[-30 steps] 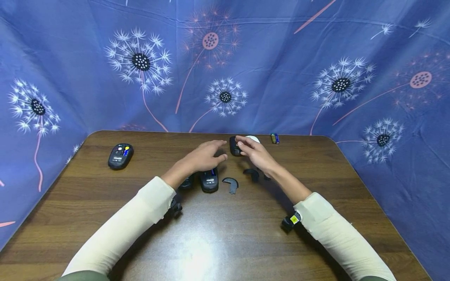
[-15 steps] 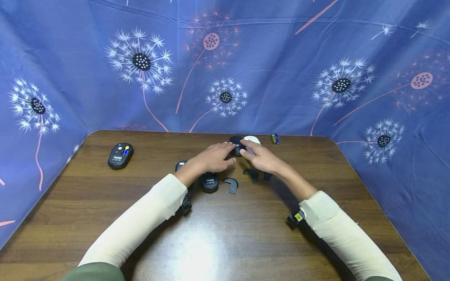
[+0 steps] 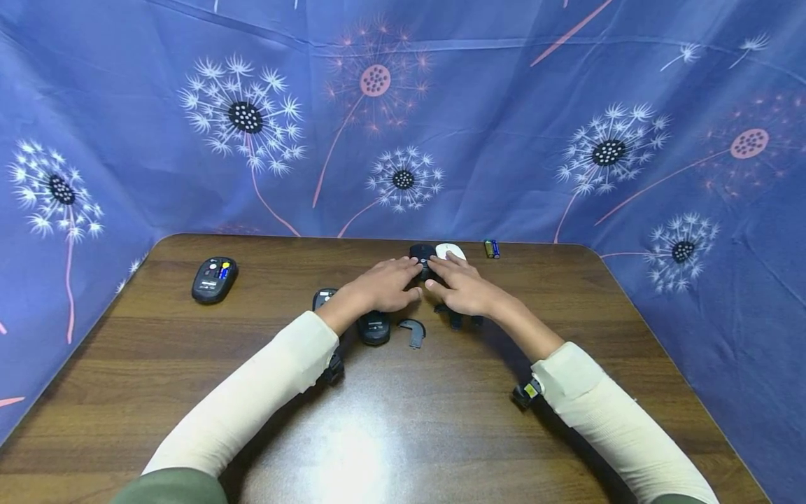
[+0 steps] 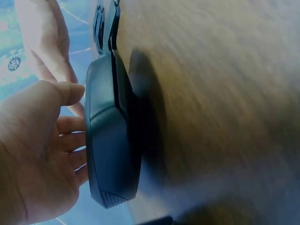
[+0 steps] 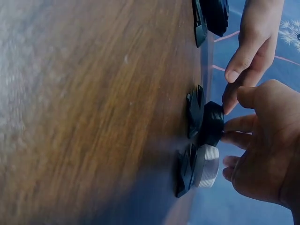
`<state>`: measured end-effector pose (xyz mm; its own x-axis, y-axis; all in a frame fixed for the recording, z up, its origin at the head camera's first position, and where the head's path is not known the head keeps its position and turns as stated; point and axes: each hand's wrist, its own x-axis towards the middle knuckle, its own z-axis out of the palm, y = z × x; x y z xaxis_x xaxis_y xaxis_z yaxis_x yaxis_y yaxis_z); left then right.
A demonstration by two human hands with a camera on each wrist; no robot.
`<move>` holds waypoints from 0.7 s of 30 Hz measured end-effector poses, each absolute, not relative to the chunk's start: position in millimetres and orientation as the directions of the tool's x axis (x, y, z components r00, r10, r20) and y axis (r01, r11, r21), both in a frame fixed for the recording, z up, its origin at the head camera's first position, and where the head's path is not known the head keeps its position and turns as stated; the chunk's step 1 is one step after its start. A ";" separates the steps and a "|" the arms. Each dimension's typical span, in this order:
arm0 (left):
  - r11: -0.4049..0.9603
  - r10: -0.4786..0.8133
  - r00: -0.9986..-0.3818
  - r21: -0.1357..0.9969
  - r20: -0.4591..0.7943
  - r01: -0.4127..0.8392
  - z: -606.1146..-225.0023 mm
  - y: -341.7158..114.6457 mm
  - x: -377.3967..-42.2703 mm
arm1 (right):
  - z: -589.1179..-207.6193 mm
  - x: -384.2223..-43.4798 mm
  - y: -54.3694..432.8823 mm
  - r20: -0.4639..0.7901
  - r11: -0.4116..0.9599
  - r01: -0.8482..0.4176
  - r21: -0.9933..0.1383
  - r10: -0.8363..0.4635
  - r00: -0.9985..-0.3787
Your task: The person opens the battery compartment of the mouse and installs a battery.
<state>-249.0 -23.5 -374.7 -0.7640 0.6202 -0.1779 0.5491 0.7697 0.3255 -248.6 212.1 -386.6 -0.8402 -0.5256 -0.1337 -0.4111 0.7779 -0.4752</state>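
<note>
At the back of the table, a black computer mouse [image 3: 422, 250] stands beside a white mouse [image 3: 450, 248]. My left hand [image 3: 387, 285] reaches over with its fingers extended, fingertips right at the black mouse's left side. From the other side comes my right hand [image 3: 466, 288], its straight fingers at the black and white mice. Under the left hand lie two upturned black mice, one [image 3: 374, 330] partly covered and another [image 3: 322, 297] behind the wrist. In the left wrist view one black mouse [image 4: 112, 145] looms large in front of the palm.
A grey battery cover [image 3: 413, 332] lies in front of the hands. Two dark covers [image 5: 196, 112] sit near the right hand, partly hidden in the head view. Two batteries [image 3: 492, 249] rest at the back edge. Another upturned mouse [image 3: 215, 280] is far left.
My left hand has moved right and forward to the black mouse. My right hand has drawn back slightly, its fingers spreading lower beside both mice, which now show more.
</note>
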 end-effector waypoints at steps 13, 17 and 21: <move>0.773 0.616 -0.764 0.333 -0.190 0.541 -366.3 -47.7 -246.2 | -381.6 -243.5 188.3 -0.109 0.775 -0.462 -0.432 -0.554 -0.826; 0.765 0.627 -0.761 0.321 -0.170 0.558 -367.4 -57.0 -247.5 | -381.6 -242.2 180.7 -0.116 0.773 -0.462 -0.434 -0.557 -0.823; 0.761 0.630 -0.758 0.328 -0.170 0.559 -366.7 -66.1 -247.4 | -377.2 -237.9 169.1 -0.145 0.790 -0.446 -0.420 -0.544 -0.827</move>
